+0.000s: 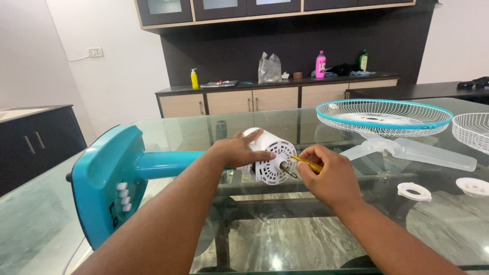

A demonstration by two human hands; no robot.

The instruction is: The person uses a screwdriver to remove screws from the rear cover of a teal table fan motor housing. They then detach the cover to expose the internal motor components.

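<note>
A fan (153,168) lies on its side on a glass table (76,224). Its blue base (104,178) sits close to the table's left edge. The white motor (270,158) at the other end is near the middle of the table, with bare glass in front of it and to its left.

The left hand (237,150) rests on top of the motor. Its fingers (254,136) are curled over the motor and hold it.

The right hand (326,175) is just beside the motor, on its right. It is closed around a yellow screwdriver (305,163). The tip of the screwdriver is at the motor's face, by the metal shaft (288,170) that sticks out.

To the right lie a clear blade (407,150), a round grill (384,116) with a blue rim, a second white grill (471,130) at the table's right edge, a white ring (413,191) and a white cap (473,186). These are well apart from the hands.
</note>
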